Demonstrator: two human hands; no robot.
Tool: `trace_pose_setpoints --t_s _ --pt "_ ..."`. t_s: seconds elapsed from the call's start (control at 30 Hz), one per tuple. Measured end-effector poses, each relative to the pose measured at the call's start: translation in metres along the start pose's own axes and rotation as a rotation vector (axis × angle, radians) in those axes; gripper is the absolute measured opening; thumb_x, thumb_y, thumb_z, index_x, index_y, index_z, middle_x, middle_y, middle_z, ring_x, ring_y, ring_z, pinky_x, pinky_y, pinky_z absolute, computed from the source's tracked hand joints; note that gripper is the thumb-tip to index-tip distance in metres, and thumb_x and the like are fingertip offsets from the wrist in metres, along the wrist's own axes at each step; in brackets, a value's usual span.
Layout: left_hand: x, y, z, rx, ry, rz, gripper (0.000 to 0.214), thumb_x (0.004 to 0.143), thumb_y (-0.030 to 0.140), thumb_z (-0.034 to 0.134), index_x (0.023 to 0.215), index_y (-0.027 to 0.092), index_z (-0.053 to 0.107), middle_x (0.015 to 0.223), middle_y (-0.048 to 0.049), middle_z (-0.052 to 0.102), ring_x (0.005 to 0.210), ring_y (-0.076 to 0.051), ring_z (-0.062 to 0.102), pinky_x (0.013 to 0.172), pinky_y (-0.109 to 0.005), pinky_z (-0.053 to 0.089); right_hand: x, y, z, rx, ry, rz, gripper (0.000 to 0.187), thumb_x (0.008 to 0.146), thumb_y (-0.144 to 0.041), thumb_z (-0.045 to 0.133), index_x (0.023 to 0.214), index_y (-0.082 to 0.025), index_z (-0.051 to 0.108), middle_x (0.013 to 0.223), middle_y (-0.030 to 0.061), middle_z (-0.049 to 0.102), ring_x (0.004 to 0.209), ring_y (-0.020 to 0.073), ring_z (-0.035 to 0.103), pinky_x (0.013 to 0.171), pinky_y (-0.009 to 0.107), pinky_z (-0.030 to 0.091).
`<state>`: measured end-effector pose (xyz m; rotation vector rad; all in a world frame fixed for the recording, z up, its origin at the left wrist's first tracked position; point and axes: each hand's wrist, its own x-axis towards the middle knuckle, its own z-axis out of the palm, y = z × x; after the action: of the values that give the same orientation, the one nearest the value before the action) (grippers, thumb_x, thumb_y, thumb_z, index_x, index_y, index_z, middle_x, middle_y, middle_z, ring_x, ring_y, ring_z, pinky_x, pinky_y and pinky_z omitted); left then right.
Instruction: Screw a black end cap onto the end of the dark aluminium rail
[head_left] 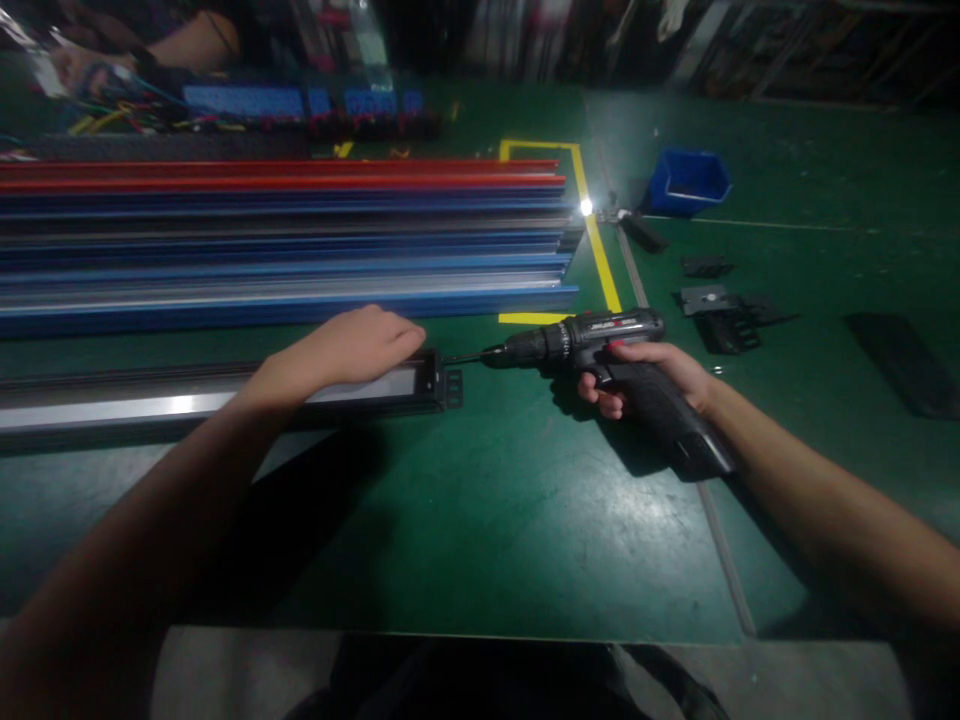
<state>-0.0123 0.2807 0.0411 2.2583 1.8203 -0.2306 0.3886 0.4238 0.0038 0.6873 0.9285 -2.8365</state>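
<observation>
My right hand (637, 375) is wrapped around the grip of a black cordless drill (611, 335), index finger by the trigger. Its long bit points left and reaches the end cap (430, 380) of a long black profile with a silver inner face (180, 405). A small slotted bracket (454, 388) sticks out beside that cap. Across the profile near the same end lies my left hand (356, 345), closed over its far edge; its fingertips are partly hidden. Where the bit touches, any screw is too small to make out.
Behind the profile lies a stack of long red and blue profiles (300, 240), beside yellow tape (598, 255). At right are a blue bin (688, 182), black brackets (724, 310) and a dark flat object (900, 362). Another person's arm (191, 42) is at the far left.
</observation>
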Motion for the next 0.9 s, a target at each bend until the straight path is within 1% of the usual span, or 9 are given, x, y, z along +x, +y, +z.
trace_pose_setpoints --t_s 0.13,0.37,0.6,0.77,0.9 --pt "-0.0002 -0.0005 -0.0002 -0.010 -0.002 -0.003 0.042 0.101 0.039 0.032 0.084 0.023 0.066 0.089 -0.0059 0.073 0.077 -0.021 0.062 0.068 -0.033 0.037 0.0001 0.0002 0.0010 0.005 0.006 0.001 0.034 0.098 -0.039 0.068 0.114 -0.009 0.066 0.104 0.0150 0.076 0.080 0.0177 0.071 0.076 0.031 0.063" --pt "-0.0003 0.0013 -0.0020 -0.013 -0.004 0.006 0.045 0.102 0.039 0.030 0.082 0.023 0.067 0.088 -0.0061 0.072 0.078 -0.022 0.062 0.069 -0.033 0.038 -0.0009 -0.0006 0.0042 0.023 0.006 0.008 0.039 0.095 -0.038 0.071 0.114 -0.003 0.068 0.104 0.0178 0.077 0.080 0.0187 0.073 0.077 0.030 0.063" --pt "-0.0006 0.0023 -0.0023 -0.022 -0.011 -0.016 0.048 0.104 0.042 0.027 0.085 0.023 0.067 0.091 -0.0057 0.073 0.079 -0.022 0.063 0.069 -0.033 0.038 -0.0008 -0.0006 0.0017 0.009 0.012 0.003 0.035 0.097 -0.039 0.067 0.113 -0.007 0.066 0.104 0.0162 0.076 0.080 0.0189 0.072 0.076 0.031 0.063" --pt "-0.0002 0.0004 -0.0006 -0.002 -0.001 0.001 0.047 0.104 0.041 0.028 0.086 0.023 0.067 0.091 -0.0058 0.074 0.079 -0.021 0.063 0.069 -0.033 0.038 -0.0008 -0.0006 0.0017 0.020 0.026 0.012 0.037 0.097 -0.039 0.067 0.114 -0.006 0.065 0.104 0.0180 0.076 0.080 0.0194 0.072 0.076 0.032 0.063" --pt "0.0009 -0.0010 0.0004 0.016 -0.005 -0.004 0.047 0.103 0.041 0.028 0.083 0.023 0.067 0.088 -0.0060 0.073 0.076 -0.021 0.062 0.067 -0.033 0.038 -0.0007 -0.0007 0.0007 0.018 0.012 0.008 0.037 0.098 -0.039 0.067 0.116 -0.006 0.064 0.105 0.0178 0.076 0.080 0.0193 0.073 0.076 0.031 0.063"
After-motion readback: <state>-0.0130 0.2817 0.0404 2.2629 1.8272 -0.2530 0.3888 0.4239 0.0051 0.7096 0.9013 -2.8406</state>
